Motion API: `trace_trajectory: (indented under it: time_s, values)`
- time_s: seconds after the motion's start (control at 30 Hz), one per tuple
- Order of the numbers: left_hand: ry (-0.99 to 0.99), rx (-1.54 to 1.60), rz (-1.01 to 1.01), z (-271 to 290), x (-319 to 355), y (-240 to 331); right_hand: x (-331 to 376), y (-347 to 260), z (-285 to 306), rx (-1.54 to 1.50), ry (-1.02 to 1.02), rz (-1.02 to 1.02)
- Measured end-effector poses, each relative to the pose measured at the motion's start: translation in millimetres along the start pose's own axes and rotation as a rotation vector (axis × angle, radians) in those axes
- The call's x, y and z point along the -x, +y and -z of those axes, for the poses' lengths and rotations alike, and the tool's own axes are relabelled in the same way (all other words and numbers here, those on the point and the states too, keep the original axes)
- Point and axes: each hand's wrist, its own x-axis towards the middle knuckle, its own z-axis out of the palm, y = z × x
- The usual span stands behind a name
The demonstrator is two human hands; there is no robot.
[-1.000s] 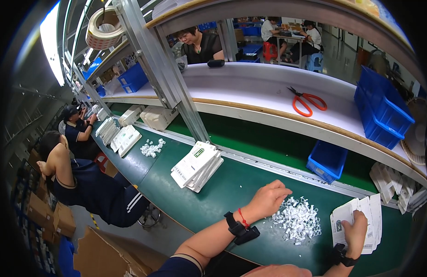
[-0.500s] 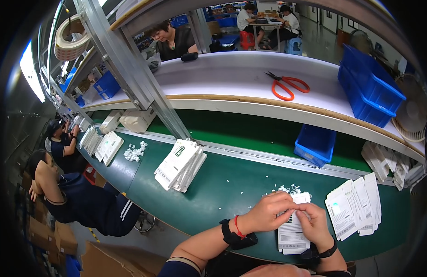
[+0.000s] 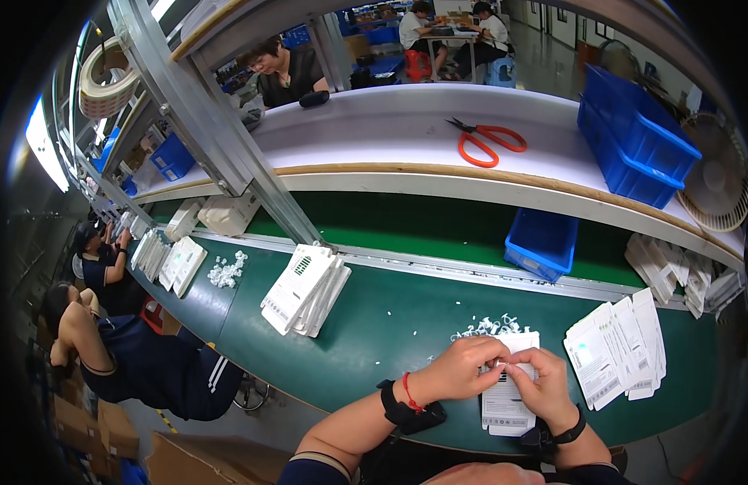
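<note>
My left hand (image 3: 469, 365) and my right hand (image 3: 543, 386) meet fingertip to fingertip above a flat white box (image 3: 507, 412). Both are closed in a pinch on a small white plastic piece (image 3: 501, 364), mostly covered by the fingers. The printed box lies flat on the green table (image 3: 358, 347) near its front edge. Just beyond my hands is a loose pile of small white plastic pieces (image 3: 493, 326), like hooks or clips. To the right, several flat white boxes (image 3: 616, 352) lie fanned out, overlapping.
A stack of white boxes (image 3: 305, 291) stands left of centre, with another heap of small white pieces (image 3: 227, 270) farther left. Above, a shelf holds orange-handled scissors (image 3: 487, 145) and blue bins (image 3: 640, 149). Another blue bin (image 3: 542, 242) sits below. Co-workers sit along the left (image 3: 139, 347).
The whole view has shifted slightly, so things appear a little farther left. My hands stay together over the box; a bit of the white piece now shows between the fingertips.
</note>
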Motion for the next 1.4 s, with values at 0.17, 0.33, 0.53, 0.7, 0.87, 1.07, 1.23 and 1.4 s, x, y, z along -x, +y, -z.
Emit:
trace_trajectory:
  time_s: [0.17, 0.33, 0.53, 0.7, 0.87, 1.07, 1.23, 1.4]
  values:
    - [-0.051, 0.01, 0.049, 1, 0, 1, -1, -2, 2, 0.017, -0.006, 0.032]
    - [-0.083, -0.019, 0.003, 3, -3, -5, -1, 6, 0, 0.004, 0.013, 0.042]
    - [-0.078, -0.043, 0.063, 1, -1, -3, 1, 4, 2, 0.011, 0.001, 0.01]
    - [-0.101, -0.074, 0.106, 0, 4, -2, 3, 8, 1, 0.037, -0.053, 0.063]
    - [-0.019, -0.039, 0.168, -3, 7, -6, 5, -4, -10, -0.452, 0.026, -0.178]
    - [0.107, 0.001, 0.259, 1, 3, -5, 3, 14, -4, -0.556, -0.152, -0.313]
    - [0.141, 0.027, 0.358, 2, 1, -4, 4, 10, -8, -0.592, -0.166, -0.262]
    - [0.192, 0.063, 0.371, 0, 2, -4, 8, 10, -9, -0.548, -0.194, -0.221]
